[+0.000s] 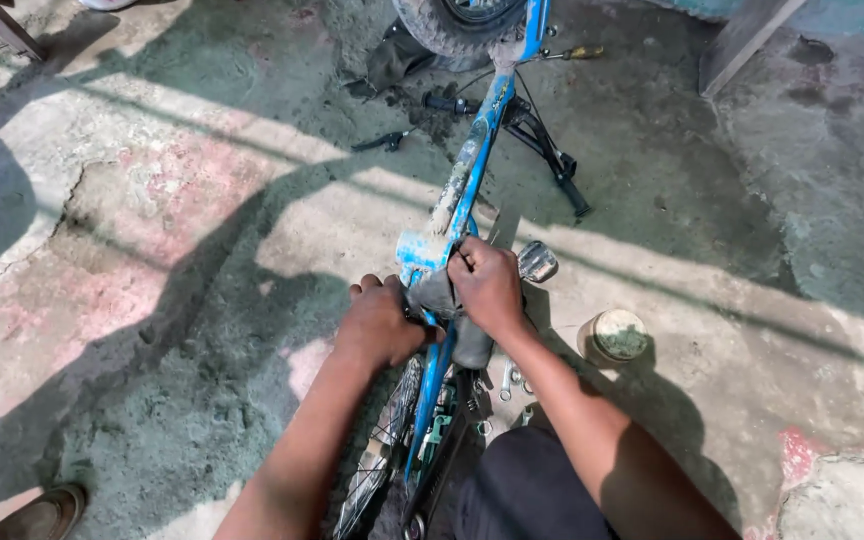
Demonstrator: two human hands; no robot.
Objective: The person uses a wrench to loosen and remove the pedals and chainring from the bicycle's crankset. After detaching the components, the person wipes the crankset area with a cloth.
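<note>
Head view is showing a blue bike frame [467, 175] lying upturned on the concrete floor [202, 230], running from between the person's knees up toward a tyre [442, 25] at the top edge. Both hands are meeting at the frame's middle, where a grey rag [437, 292] is wrapped round the joint. Right hand [487, 285] is closing its grip on the top of the rag, fingers curled tight together. Left hand [380, 320] is clamping the frame and rag from the other side. A pedal [536, 261] is sticking out just beside the right hand. Near the right forearm a round tin [617, 335] is sitting on the floor. Small spanners [508, 380] are lying by the frame. A black stand [547, 150] is jutting off the frame farther up, and a screwdriver [574, 52] is lying near the tyre. A shoe [47, 515] is showing at the lower left corner.
</note>
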